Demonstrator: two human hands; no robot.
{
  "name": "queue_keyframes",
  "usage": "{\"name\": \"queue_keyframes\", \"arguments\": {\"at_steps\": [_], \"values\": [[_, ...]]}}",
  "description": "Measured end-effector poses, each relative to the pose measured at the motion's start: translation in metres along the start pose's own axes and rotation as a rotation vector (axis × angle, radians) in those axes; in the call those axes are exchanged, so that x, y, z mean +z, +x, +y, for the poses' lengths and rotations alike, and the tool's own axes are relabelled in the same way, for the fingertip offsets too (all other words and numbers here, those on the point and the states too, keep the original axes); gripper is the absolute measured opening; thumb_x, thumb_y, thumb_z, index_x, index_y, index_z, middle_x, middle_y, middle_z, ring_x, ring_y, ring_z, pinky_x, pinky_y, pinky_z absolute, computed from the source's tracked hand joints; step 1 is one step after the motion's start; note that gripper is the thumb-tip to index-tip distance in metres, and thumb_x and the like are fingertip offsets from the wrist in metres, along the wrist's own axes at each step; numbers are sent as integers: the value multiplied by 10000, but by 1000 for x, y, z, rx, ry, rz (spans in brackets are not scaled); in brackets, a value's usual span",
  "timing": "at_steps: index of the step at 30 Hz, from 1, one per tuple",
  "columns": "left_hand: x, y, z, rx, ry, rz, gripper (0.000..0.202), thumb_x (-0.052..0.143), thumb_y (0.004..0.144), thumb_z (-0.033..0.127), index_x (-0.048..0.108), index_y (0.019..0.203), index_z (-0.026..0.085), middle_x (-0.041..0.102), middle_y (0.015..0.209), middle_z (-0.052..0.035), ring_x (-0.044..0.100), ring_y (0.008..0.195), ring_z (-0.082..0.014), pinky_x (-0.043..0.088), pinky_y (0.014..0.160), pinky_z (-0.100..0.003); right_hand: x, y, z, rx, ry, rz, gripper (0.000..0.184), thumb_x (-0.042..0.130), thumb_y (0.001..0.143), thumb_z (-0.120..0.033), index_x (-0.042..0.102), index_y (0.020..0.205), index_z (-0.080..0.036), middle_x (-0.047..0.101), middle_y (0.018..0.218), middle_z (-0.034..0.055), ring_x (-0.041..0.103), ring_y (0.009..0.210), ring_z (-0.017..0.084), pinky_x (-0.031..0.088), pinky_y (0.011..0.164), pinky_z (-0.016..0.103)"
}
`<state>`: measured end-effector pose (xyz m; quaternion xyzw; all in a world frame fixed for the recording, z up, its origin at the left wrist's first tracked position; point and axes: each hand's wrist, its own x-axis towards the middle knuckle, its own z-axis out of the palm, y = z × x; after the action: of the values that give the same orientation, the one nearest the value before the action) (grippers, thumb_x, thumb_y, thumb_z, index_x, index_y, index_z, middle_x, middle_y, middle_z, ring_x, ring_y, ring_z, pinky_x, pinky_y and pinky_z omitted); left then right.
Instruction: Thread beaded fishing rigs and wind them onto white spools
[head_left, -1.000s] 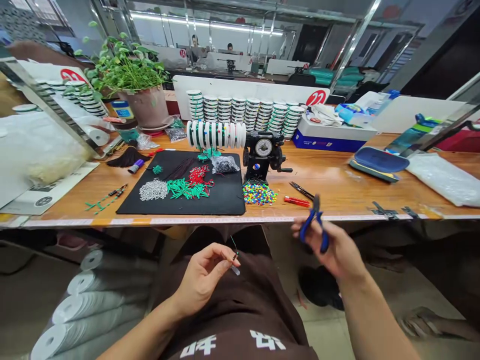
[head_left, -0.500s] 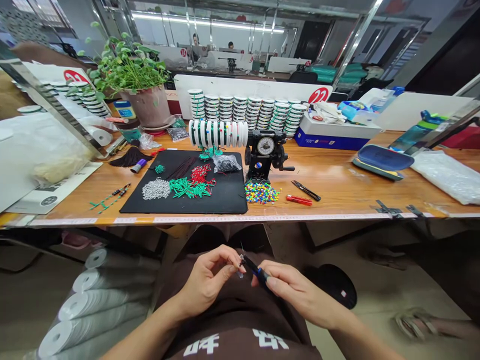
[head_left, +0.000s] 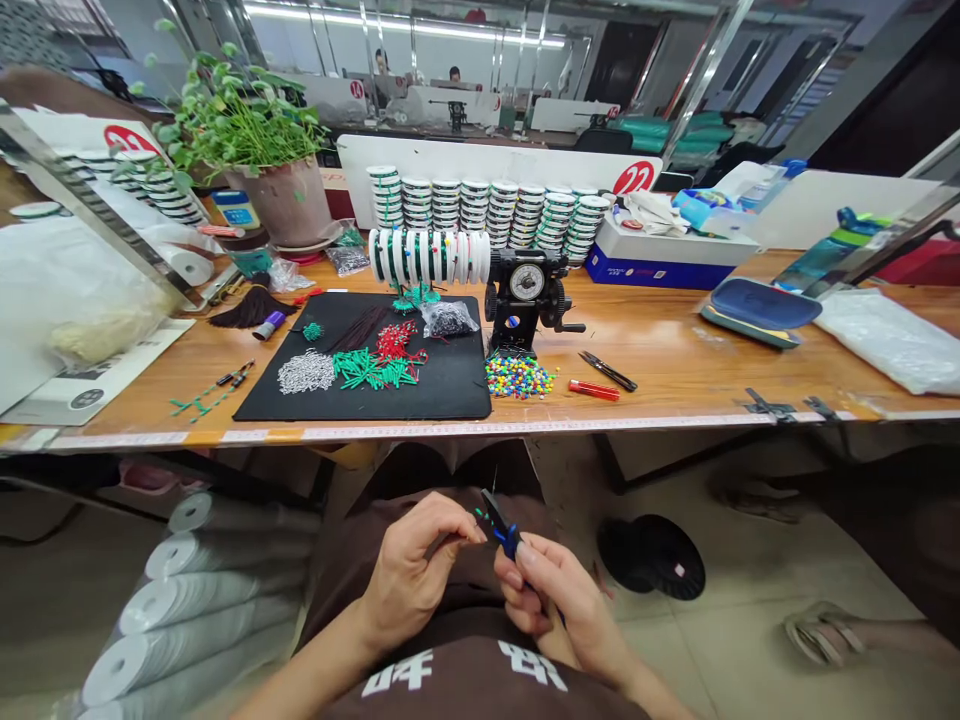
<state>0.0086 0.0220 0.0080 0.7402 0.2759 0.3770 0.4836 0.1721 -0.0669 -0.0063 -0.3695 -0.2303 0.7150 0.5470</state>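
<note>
Above my lap, my right hand (head_left: 551, 590) is wrapped round a pair of pliers (head_left: 507, 538) with dark jaws and blue on the handles. Their jaws point up and to the left. My left hand (head_left: 420, 555) is closed in a pinch beside the jaws. At its fingertips a small green piece (head_left: 480, 513) shows next to the pliers, too small to make out fully. A thin wire-like strand (head_left: 494, 478) sticks up by the jaw tips. Whether the jaws touch the green piece, I cannot tell.
On the table, a black mat (head_left: 442, 402) bears green tubes (head_left: 375, 370), silver pieces (head_left: 306, 372) and red pieces (head_left: 396, 340). A winder with white spools (head_left: 431, 257) stands behind. Coloured beads (head_left: 519, 377), a red tool (head_left: 594, 390) and snips (head_left: 607, 370) lie right. White rolls (head_left: 124, 665) are lower left.
My right hand and the pliers have shifted slightly left and down, and the pliers point more steeply upward. The green piece at my left fingertips now shows. The view has tilted a little.
</note>
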Motion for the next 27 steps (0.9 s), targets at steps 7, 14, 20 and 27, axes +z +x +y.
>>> {"name": "queue_keyframes", "arguments": {"at_steps": [7,14,20,27], "values": [[2,2,-7,-366,-357,52,207,656,913,376,643,842,182,681,815,-42,608,793,-167,479,760,-263,-8,3,-18,-295,-771,55,325,499,1008,-444,623,848,-189,582,855,37,538,785,177,414,729,287],[2,8,-8,-499,-639,55,310,757,819,450,620,844,173,672,775,-38,588,740,-155,460,693,-257,-89,12,-93,-807,-1370,653,262,529,949,-402,551,754,-229,603,938,87,586,898,258,442,835,367],[-4,11,-3,-363,-257,36,242,700,870,410,692,840,171,731,842,-72,659,818,-198,501,777,-292,-197,44,-174,-705,-1969,1119,302,475,887,-428,493,664,-225,546,811,142,526,837,322,441,787,430],[-10,15,-11,-259,-171,53,208,702,866,381,728,780,194,719,835,-77,667,849,-217,535,749,-282,-203,61,-194,-616,-2014,1129,269,524,890,-391,617,785,-162,606,914,184,544,909,341,443,794,459]]}}
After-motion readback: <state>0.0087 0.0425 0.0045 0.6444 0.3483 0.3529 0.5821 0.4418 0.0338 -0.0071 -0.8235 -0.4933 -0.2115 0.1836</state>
